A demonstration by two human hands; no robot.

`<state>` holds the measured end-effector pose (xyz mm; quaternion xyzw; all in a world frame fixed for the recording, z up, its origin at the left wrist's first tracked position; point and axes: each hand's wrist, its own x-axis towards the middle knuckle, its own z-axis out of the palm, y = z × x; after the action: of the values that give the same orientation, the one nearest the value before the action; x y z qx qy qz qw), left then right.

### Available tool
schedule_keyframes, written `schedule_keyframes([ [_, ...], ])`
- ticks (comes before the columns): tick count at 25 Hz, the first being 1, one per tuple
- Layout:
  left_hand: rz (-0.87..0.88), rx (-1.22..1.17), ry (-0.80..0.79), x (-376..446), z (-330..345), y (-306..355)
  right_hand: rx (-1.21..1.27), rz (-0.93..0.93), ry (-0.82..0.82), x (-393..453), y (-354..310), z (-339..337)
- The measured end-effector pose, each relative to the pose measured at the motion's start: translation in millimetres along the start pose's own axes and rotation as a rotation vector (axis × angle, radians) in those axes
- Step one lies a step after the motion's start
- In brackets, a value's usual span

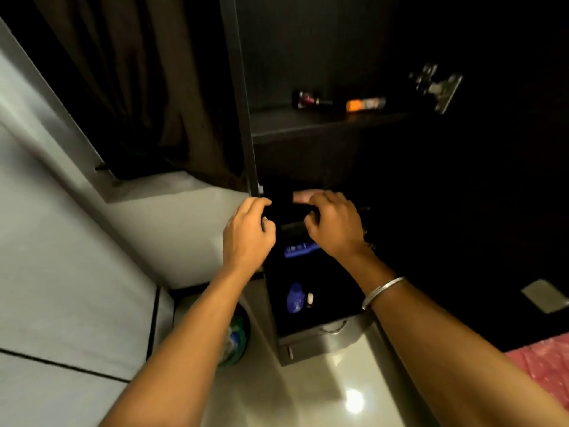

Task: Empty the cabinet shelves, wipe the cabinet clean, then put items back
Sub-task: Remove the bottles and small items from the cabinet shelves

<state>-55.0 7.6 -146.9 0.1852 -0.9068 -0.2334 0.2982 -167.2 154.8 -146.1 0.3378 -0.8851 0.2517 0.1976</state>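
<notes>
Fingers (258,208) of left hand (246,238) curled (contents unclear), right hand (334,226) beside it

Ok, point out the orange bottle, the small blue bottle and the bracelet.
orange bottle (365,105), head view, on its orange label.
small blue bottle (295,298), head view, middle of its body.
bracelet (381,291), head view, on the band at the right wrist.

Both bare forearms reach forward and up, side by side. The left hand (248,232) has its fingers curled, thumb side up, as if it grips something dark, but this is hard to see. The right hand (334,224) is also curled, knuckles up, with a metal bangle (381,291) on its wrist.
</notes>
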Motion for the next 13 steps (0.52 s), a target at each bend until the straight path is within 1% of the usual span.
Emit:
schedule_keyframes([
  [3,0.121,0.028,0.054,43.4,-52.3,36.4,-0.094,-0.054,0.065,40.1,-29.4,-63.1],
  [6,0.198,0.038,0.115,76.1,-92.1,71.5,-0.131,-0.100,0.144,72.3,-43.5,-111.9],
  [10,0.309,0.075,0.160,108.7,-124.6,113.8,-0.204,-0.151,0.230,109.5,-49.9,-163.1],
  [13,0.378,0.060,0.229,139.5,-145.7,153.1,-0.231,-0.174,0.341,147.4,-48.5,-207.8],
])
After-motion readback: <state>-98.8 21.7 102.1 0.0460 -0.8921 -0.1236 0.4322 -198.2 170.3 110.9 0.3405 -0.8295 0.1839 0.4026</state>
